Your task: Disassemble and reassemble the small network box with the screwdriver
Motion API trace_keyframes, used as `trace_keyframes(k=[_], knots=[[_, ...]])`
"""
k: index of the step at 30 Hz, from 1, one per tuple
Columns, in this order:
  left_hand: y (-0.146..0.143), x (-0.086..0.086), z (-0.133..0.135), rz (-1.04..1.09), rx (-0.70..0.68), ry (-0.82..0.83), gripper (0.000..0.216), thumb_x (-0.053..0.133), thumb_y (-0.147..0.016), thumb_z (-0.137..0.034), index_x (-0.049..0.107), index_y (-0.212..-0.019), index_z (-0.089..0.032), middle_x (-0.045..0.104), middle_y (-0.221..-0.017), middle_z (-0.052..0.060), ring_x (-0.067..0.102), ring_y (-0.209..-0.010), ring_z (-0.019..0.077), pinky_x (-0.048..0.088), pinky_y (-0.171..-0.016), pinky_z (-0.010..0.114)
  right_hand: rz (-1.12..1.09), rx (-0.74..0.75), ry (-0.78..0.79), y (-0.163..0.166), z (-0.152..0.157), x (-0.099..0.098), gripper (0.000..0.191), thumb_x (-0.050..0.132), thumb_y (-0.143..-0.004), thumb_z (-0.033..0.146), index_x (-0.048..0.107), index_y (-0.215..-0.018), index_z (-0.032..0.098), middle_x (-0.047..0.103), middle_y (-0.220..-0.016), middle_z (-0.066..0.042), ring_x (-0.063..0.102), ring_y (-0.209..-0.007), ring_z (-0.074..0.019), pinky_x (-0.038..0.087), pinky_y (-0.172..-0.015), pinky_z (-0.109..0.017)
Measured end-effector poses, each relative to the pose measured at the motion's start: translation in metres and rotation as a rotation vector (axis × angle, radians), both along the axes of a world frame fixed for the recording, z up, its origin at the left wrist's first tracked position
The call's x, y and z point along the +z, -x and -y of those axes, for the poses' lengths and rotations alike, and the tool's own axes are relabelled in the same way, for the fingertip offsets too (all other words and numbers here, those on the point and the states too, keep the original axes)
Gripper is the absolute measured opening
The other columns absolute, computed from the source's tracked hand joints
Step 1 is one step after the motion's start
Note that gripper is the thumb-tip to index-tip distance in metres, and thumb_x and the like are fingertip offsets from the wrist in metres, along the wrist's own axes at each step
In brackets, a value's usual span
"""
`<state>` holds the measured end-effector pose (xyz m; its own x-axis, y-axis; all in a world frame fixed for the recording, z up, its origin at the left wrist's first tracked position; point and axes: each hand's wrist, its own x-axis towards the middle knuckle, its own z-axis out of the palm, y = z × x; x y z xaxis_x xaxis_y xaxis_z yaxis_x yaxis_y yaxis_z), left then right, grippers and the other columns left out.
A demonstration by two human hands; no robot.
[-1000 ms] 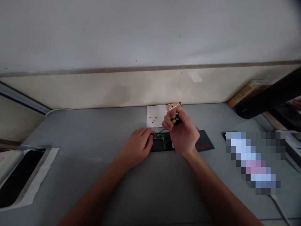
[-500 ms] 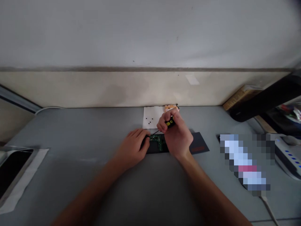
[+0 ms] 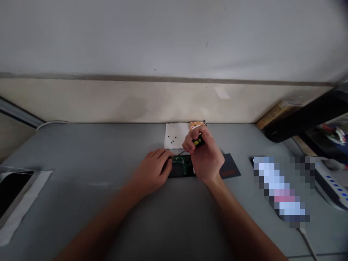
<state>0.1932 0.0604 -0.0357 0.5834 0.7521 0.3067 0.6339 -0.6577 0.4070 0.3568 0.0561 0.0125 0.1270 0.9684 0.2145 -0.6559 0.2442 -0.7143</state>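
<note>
A green circuit board [image 3: 182, 164] lies in a flat black device [image 3: 179, 171] on the grey table. My left hand [image 3: 153, 170] rests flat on the device's left end, fingers stretched toward the board. Over the board, my right hand [image 3: 204, 156] is closed around a small screwdriver with a black and yellow handle [image 3: 198, 141], whose thin shaft slants down to the board. Just behind lies a white paper sheet [image 3: 175, 135] with several small dark screws [image 3: 172, 138] on it.
A small orange animal figure [image 3: 196, 125] stands at the wall by the paper. A dark card [image 3: 231, 167] lies to the right of the device. A cardboard box [image 3: 276, 111], a black arm-like object [image 3: 304, 120] and a white power strip [image 3: 333, 181] are at the right, a tray [image 3: 13, 195] at the left.
The view has shifted slightly, so the tray at the left slid toward the frame edge. Both hands keep their places on the device and screwdriver.
</note>
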Motion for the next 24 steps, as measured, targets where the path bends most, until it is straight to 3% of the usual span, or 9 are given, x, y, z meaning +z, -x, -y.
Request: trace_keyframes(k=[19,24], knots=[[0.0018,-0.0026,-0.0015,0.030,-0.005,-0.015,0.022,0.039,-0.099,-0.018,0.060,-0.107,-0.019,0.069,-0.098,0.007,0.066,-0.096,0.0257,0.054,-0.088,0.043,-0.005,-0.036,0.015,-0.0002,0.0001,0.0010,0.029,0.067,-0.088,0.040,0.054,-0.071,0.021,0.040,-0.072,0.002,0.039,-0.056,-0.0091,0.030,-0.054,-0.028],[0.0009,-0.0025,-0.0019,0.029,-0.008,-0.013,0.022,0.039,-0.099,-0.018,0.060,-0.106,-0.019,0.069,-0.096,0.006,0.066,-0.095,0.0252,0.054,-0.088,0.043,0.002,0.024,0.012,0.0024,0.0007,-0.0001,0.031,0.067,-0.088,0.042,0.052,-0.071,0.021,0.041,-0.070,0.003,0.040,-0.056,-0.0092,0.031,-0.055,-0.028]])
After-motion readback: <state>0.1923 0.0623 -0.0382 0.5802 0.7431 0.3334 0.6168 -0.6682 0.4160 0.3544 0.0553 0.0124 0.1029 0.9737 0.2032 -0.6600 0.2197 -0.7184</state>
